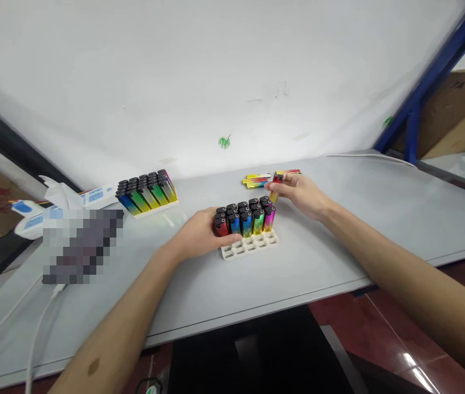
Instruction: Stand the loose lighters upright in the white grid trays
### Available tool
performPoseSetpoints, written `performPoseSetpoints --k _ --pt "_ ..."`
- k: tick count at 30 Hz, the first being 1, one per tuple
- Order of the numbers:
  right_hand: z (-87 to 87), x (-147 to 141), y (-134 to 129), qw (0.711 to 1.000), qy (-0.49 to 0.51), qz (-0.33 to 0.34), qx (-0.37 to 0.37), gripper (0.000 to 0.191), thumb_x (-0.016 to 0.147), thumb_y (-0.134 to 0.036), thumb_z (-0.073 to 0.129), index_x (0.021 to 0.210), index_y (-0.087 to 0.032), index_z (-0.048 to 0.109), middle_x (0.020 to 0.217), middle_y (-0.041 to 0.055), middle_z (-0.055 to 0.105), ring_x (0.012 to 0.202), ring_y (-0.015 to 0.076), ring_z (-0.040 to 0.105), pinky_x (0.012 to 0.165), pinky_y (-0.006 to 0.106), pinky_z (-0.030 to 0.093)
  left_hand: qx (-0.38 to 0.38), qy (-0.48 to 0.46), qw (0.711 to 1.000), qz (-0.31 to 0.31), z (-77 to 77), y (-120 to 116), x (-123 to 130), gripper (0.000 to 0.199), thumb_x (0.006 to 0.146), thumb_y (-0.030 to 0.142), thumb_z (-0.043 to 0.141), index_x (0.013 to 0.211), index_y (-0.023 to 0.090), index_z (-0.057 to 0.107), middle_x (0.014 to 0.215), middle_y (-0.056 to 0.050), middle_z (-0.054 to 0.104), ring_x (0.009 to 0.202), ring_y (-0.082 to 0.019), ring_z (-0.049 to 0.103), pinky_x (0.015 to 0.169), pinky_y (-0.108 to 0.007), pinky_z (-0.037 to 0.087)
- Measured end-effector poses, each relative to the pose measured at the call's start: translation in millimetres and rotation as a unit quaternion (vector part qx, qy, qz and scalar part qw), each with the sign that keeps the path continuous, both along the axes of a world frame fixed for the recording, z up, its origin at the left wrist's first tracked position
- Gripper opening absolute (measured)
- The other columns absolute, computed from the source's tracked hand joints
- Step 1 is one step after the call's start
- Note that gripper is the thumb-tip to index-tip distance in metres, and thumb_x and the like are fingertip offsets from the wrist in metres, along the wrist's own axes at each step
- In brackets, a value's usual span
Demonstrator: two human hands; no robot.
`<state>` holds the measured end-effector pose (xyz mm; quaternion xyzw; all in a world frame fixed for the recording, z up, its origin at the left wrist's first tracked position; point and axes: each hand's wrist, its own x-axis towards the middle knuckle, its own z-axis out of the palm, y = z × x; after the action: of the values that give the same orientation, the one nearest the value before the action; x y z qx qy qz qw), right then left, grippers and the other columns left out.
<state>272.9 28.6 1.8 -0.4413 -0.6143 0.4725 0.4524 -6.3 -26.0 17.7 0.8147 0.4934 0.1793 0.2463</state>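
Observation:
A white slotted tray (250,252) stands in the middle of the table, its back rows filled with upright lighters (246,223) in shiny colours with black tops. Slots along its front edge are vacant. My left hand (197,235) grips the left end of this tray, thumb across the front and fingers hidden behind the lighters. Just behind the tray's right end, my right hand (301,192) pinches a red-and-yellow lighter (274,189) upright between thumb and fingers. Several loose lighters (256,180) lie flat behind the tray, and one more (289,172) lies beyond my right fingers.
Another tray full of lighters (147,192) stands at the back left. Left of it are white power strips (99,195) and a blurred dark object (85,246) with a white cable (35,334). A wall (224,87) bounds the back; a blue frame (415,104) rises at right.

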Motion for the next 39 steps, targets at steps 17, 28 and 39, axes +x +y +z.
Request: performPoseSetpoints --k 17,28,39 --pt "9.5 -4 -4 0.975 0.132 0.005 -0.180 0.058 0.091 -0.067 0.043 0.057 -0.023 0.028 0.048 -0.0068 0.020 0.044 0.0086 0.012 0.044 0.028 0.009 -0.007 0.007 1.000 0.006 0.5 0 0 0.046 0.075 0.059 0.073 0.100 0.021 0.065 0.097 -0.005 0.071 0.086 -0.025 0.068 0.073 -0.036 0.054" --pt "8.8 -6 -4 0.977 0.119 -0.039 -0.174 0.053 0.091 -0.062 0.042 0.059 -0.024 0.024 0.048 -0.0069 0.017 0.044 0.0091 0.009 0.044 0.029 0.007 -0.051 -0.007 0.998 -0.033 6.1 0 -5 0.057 0.069 0.057 0.078 0.112 0.022 0.067 0.104 -0.004 0.074 0.090 -0.026 0.069 0.073 -0.035 0.054" --pt "8.6 -8 -5 0.979 0.082 -0.010 -0.187 0.046 0.092 -0.052 0.039 0.058 -0.025 0.025 0.047 -0.0059 0.019 0.044 0.0098 0.009 0.044 0.029 0.006 -0.083 0.019 0.996 -0.029 11.6 0 -9 0.049 0.070 0.057 0.076 0.103 0.023 0.065 0.098 -0.002 0.075 0.085 -0.024 0.069 0.069 -0.033 0.052"
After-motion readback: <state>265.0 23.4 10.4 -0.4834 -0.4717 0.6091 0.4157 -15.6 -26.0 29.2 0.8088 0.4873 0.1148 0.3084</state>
